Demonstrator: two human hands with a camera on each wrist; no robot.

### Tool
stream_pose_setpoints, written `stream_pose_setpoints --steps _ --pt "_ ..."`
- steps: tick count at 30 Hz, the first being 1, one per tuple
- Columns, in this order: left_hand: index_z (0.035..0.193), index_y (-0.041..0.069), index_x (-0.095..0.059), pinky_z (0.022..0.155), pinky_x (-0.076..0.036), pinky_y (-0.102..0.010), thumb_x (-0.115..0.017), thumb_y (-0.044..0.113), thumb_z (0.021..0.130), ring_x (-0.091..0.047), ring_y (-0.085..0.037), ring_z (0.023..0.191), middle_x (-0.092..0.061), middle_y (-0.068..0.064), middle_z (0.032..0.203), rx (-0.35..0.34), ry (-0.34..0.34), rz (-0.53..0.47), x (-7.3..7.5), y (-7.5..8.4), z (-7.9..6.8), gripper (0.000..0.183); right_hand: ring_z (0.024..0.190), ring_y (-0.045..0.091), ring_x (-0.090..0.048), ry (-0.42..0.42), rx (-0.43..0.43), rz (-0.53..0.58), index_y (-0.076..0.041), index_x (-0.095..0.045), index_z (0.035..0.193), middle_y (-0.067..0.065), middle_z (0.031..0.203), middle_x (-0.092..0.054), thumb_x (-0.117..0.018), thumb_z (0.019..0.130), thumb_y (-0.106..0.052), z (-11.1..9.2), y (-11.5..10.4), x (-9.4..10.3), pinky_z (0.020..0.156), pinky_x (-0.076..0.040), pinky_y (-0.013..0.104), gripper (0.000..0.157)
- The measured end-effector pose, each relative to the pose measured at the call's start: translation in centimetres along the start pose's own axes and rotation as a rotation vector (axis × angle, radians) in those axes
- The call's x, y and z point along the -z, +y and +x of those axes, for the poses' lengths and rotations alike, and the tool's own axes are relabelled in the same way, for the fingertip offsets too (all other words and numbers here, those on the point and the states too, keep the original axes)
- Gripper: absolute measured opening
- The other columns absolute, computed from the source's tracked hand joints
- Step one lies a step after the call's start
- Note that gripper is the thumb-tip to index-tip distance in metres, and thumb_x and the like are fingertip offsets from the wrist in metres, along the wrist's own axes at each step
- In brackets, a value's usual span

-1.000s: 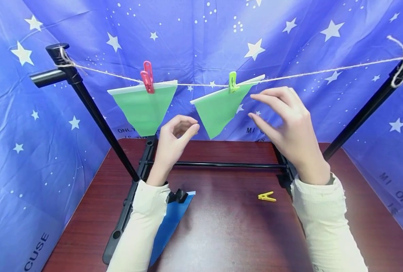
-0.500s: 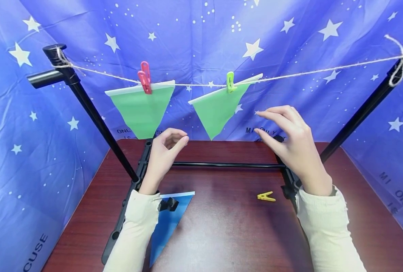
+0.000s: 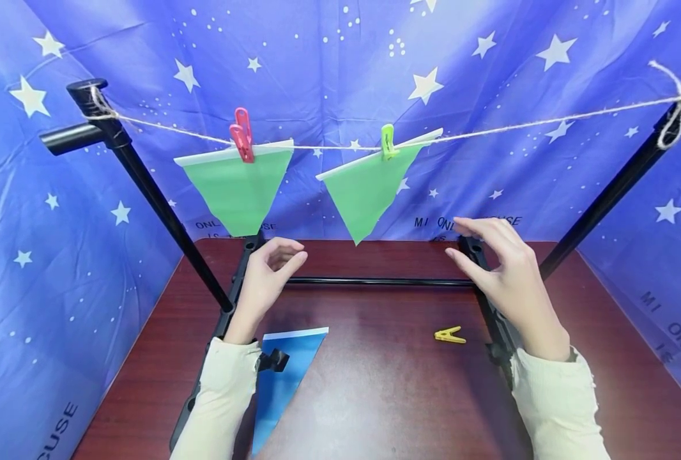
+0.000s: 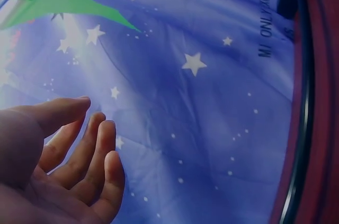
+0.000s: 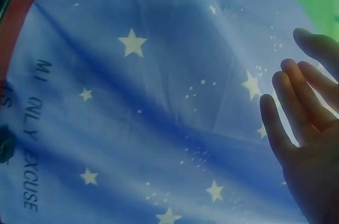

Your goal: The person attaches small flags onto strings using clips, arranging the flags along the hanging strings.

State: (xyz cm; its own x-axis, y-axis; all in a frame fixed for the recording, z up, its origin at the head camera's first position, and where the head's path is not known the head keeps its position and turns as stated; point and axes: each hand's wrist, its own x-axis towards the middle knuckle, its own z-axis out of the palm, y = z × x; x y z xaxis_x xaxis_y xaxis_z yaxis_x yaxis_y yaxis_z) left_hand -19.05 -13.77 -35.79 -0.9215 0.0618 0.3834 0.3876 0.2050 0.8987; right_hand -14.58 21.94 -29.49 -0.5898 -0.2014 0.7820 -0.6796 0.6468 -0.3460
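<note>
L hand: fingers loosely bent, thumb just off tips. R hand: wider gap. On string: L grn flag w/ red clip; R grn flag, tilted, w/ lime clip. Blue flag, yel clip on bench.

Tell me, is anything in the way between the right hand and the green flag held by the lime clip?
Nothing visible stands between the right hand and the green flag: the head view shows an open gap there, with the starry backdrop behind it.
</note>
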Motion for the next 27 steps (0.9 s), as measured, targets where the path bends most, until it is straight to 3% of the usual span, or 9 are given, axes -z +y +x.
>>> stream_pose_setpoints --steps 8,19,27 --pt "0.110 0.005 -0.068 0.078 -0.051 -0.023 -0.073 0.019 0.091 -0.066 -0.009 0.088 -0.071 -0.011 0.100 0.044 -0.019 0.046 0.6 -1.4 -1.2 0.024 0.105 0.011 -0.056 -0.026 -0.054 -0.016 -0.005 -0.069 0.121 0.009 0.105 -0.069 -0.084 0.070 0.008 -1.7 0.9 0.2 0.098 -0.037 0.011 0.056" --pt "0.108 0.010 -0.069 0.076 -0.050 -0.022 -0.074 0.020 0.091 -0.064 -0.009 0.088 -0.071 -0.010 0.100 0.093 -0.017 0.074 1.4 -3.5 -2.5 0.021 0.100 0.009 -0.055 -0.056 -0.080 -0.015 -0.003 -0.068 0.122 0.008 0.105 -0.068 -0.085 0.067 0.010 -4.4 2.4 -0.3 0.079 -0.036 0.009 0.059" --pt "0.109 0.006 -0.069 0.074 -0.049 -0.021 -0.075 0.021 0.090 -0.064 -0.009 0.086 -0.070 -0.012 0.098 0.120 -0.019 0.062 1.9 -4.8 -3.3 0.024 0.103 0.003 -0.054 -0.095 -0.159 -0.002 -0.005 -0.067 0.123 0.006 0.106 -0.067 -0.084 0.069 0.010 -6.5 3.5 -0.6 0.091 -0.036 0.007 0.058"
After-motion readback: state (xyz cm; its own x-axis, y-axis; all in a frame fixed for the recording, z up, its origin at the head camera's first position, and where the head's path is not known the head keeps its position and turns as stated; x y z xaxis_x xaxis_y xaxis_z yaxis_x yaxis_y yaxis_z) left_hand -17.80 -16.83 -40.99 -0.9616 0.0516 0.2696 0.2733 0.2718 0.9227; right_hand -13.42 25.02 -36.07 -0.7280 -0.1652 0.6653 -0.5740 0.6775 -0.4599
